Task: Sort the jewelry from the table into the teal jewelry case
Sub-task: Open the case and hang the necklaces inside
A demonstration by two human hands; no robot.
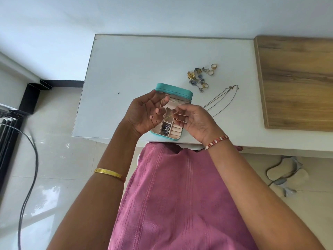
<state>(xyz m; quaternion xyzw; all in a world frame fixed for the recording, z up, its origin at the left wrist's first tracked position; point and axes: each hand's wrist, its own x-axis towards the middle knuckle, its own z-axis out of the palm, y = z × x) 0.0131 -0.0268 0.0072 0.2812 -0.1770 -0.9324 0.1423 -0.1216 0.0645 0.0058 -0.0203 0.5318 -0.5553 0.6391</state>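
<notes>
The teal jewelry case (180,93) lies open near the white table's front edge, its beige compartments showing. One compartment holds a dark blue beaded piece (166,128). Above the case, my left hand (144,114) and my right hand (195,120) both pinch a thin gold chain (171,114) stretched between them. A pile of rings and earrings (200,76) sits on the table behind and to the right of the case. Thin silver necklaces (220,100) lie right of the case.
The white table (126,69) stands against a wall. A wooden board (295,82) lies on its right end. Sandals (284,175) rest on the tiled floor at right, and a black cable (30,170) runs along the floor at left.
</notes>
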